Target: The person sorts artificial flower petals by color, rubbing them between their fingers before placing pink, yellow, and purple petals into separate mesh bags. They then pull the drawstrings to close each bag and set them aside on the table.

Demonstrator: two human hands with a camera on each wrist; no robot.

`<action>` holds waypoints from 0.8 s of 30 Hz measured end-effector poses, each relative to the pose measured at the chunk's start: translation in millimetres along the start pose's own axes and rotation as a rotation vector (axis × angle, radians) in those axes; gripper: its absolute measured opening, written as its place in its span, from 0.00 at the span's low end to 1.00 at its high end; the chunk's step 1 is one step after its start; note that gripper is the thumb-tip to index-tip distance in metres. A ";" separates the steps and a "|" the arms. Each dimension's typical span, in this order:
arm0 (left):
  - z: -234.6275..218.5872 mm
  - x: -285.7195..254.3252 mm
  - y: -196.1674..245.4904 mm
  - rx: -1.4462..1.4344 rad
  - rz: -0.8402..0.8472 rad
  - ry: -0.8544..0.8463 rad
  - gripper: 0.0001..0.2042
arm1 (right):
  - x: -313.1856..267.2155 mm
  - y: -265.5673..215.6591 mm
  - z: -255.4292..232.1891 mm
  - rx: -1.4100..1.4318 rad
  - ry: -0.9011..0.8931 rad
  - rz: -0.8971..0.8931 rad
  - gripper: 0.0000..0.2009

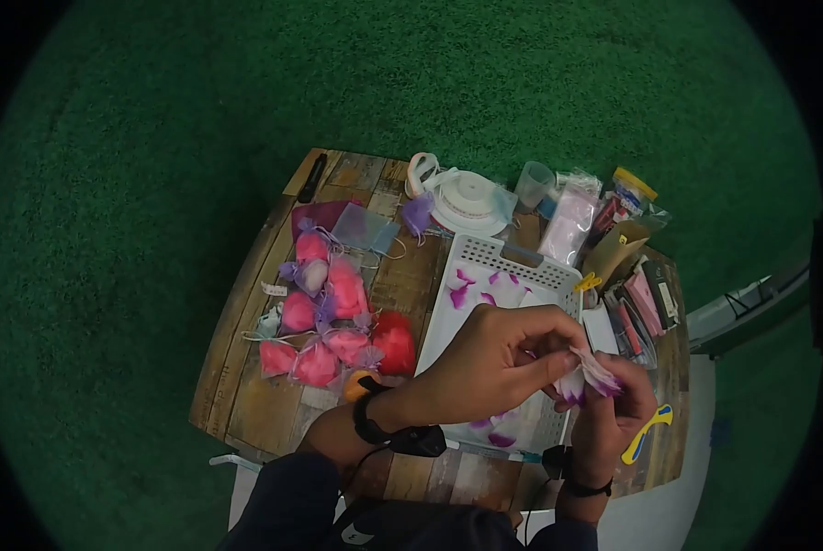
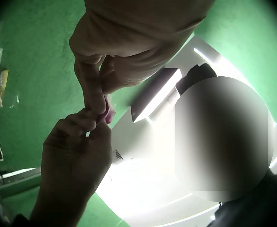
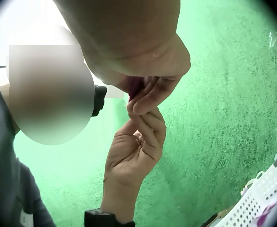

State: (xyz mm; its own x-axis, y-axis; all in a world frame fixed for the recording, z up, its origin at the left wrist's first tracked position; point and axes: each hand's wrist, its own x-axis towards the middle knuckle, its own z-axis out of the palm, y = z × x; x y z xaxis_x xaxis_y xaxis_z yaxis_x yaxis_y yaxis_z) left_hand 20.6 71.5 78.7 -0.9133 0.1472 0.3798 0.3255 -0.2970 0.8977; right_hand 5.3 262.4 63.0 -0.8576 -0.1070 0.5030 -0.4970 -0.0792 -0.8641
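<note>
Both hands meet over the right side of a white perforated basket [image 1: 558, 266]. Between them is a small bunch of white artificial petals with purple edges [image 1: 595, 378]. My left hand [image 1: 508, 354] reaches across the basket and pinches the bunch's upper part between thumb and forefinger. From the right, my right hand [image 1: 625, 399] holds the same petals in its curled fingers. In the left wrist view a bit of purple petal [image 2: 110, 116] shows at the fingertips. The right wrist view shows the petals [image 3: 135, 87] largely hidden by the right hand.
Loose purple-and-white petals [image 1: 500, 440] lie in the basket. Left of it are pink items in sheer pouches [image 1: 315, 363] and a red one [image 1: 394, 343]. A white ribbon roll [image 1: 473, 200], clear cup [image 1: 534, 186], packets [image 1: 570, 219] and a yellow-blue tool [image 1: 648, 435] lie around it.
</note>
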 end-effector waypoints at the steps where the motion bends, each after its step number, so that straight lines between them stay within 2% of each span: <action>1: -0.7 1.0 -3.6 -0.003 0.003 0.013 0.08 | 1.6 0.2 -3.2 -0.001 -0.013 0.002 0.11; 3: -3.9 4.6 -9.3 -0.333 -0.116 -0.101 0.09 | 9.2 -2.9 -7.7 -0.187 -0.157 -0.295 0.10; 5: -4.7 7.5 -6.8 -0.358 -0.147 -0.082 0.09 | 14.2 -7.5 -4.4 -0.224 -0.132 -0.293 0.11; 7: -4.5 8.2 -2.2 -0.385 -0.184 -0.068 0.09 | 20.5 -7.8 -9.3 -0.349 -0.222 -0.359 0.15; 9: -4.9 7.3 2.1 -0.155 -0.175 -0.097 0.10 | 26.0 -6.9 -15.0 -0.425 -0.280 -0.396 0.17; 13: -2.4 11.6 -17.1 -0.156 -0.133 -0.074 0.11 | 36.0 -3.8 -20.0 -0.595 -0.409 -0.520 0.19; 14: -2.4 12.2 -17.4 -0.165 -0.148 -0.051 0.10 | 38.4 -3.3 -23.8 -0.588 -0.396 -0.520 0.19; 16: -5.9 15.1 -12.3 -0.123 -0.189 -0.069 0.10 | 41.5 -1.0 -28.5 -0.503 -0.495 -0.381 0.19; 17: -6.1 14.1 -10.8 -0.085 -0.204 -0.041 0.10 | 43.3 -5.9 -27.6 -0.488 -0.448 -0.380 0.19; 19: -2.4 11.6 -11.5 -0.035 -0.230 -0.029 0.10 | 49.3 -20.3 -28.5 -0.224 -0.560 -0.129 0.20; 21: 2.6 9.3 -13.0 0.020 -0.188 0.079 0.11 | 44.9 -5.7 -34.1 -0.116 -0.582 -0.140 0.23; 23: 11.9 6.8 -11.6 0.091 -0.181 0.100 0.11 | 33.3 5.7 -32.2 0.234 -0.381 0.222 0.23; 24: 16.3 5.5 -12.1 0.147 -0.165 0.137 0.10 | 34.1 9.4 -33.0 0.248 -0.379 0.366 0.19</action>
State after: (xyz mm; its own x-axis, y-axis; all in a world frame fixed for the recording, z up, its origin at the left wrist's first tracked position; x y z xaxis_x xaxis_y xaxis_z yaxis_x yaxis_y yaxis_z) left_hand 15.6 91.2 73.5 -0.9784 0.0502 0.2004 0.1919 -0.1382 0.9716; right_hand -33.0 290.7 71.5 -0.8378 -0.5146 0.1823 -0.0926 -0.1952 -0.9764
